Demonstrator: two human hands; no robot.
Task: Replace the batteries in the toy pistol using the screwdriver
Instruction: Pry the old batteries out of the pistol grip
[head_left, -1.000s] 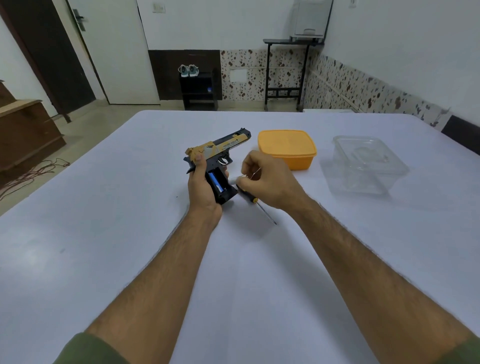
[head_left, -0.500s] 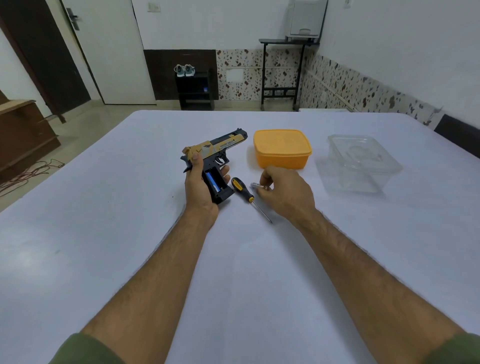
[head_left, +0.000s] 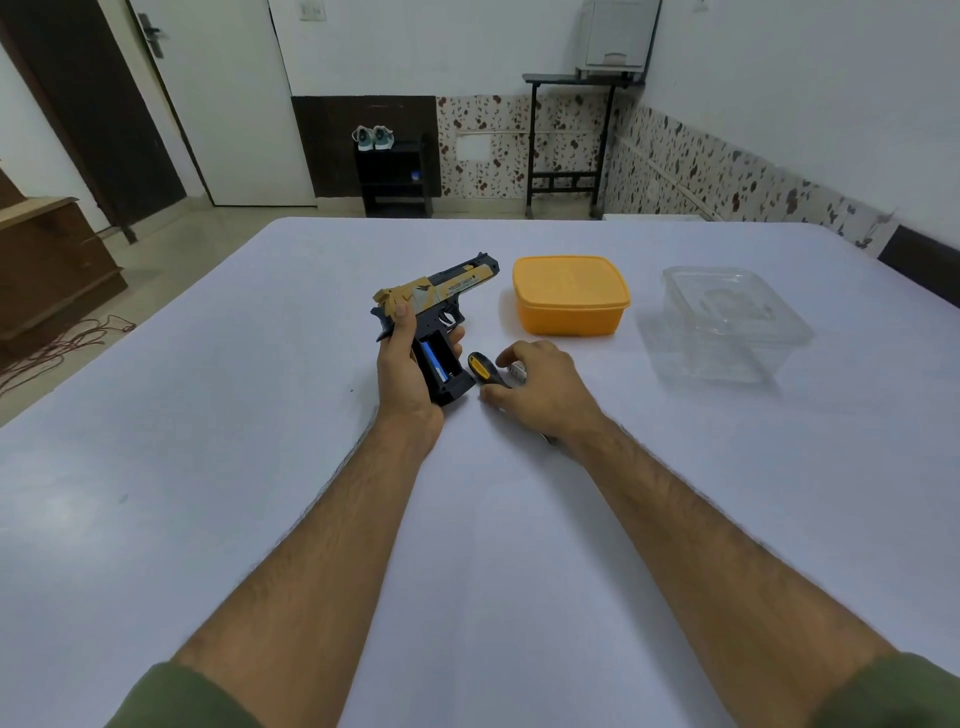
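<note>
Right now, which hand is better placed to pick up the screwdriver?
The right hand. It hovers right over the screwdriver on the table, fingers spread around the handle. The left hand is busy gripping the toy pistol, whose open grip shows a blue battery.

Ahead of you: white walls (head_left: 779, 78) over a speckled tile band (head_left: 675, 161) | white door (head_left: 228, 104), far left | dark door (head_left: 88, 104) beside it | black shoe rack (head_left: 395, 182) carrying teal sneakers (head_left: 373, 137) | black stand (head_left: 566, 135) with a grey box (head_left: 615, 36) | wooden cabinet (head_left: 47, 260), left | cables (head_left: 57, 348) on the beige floor (head_left: 171, 260)
</note>
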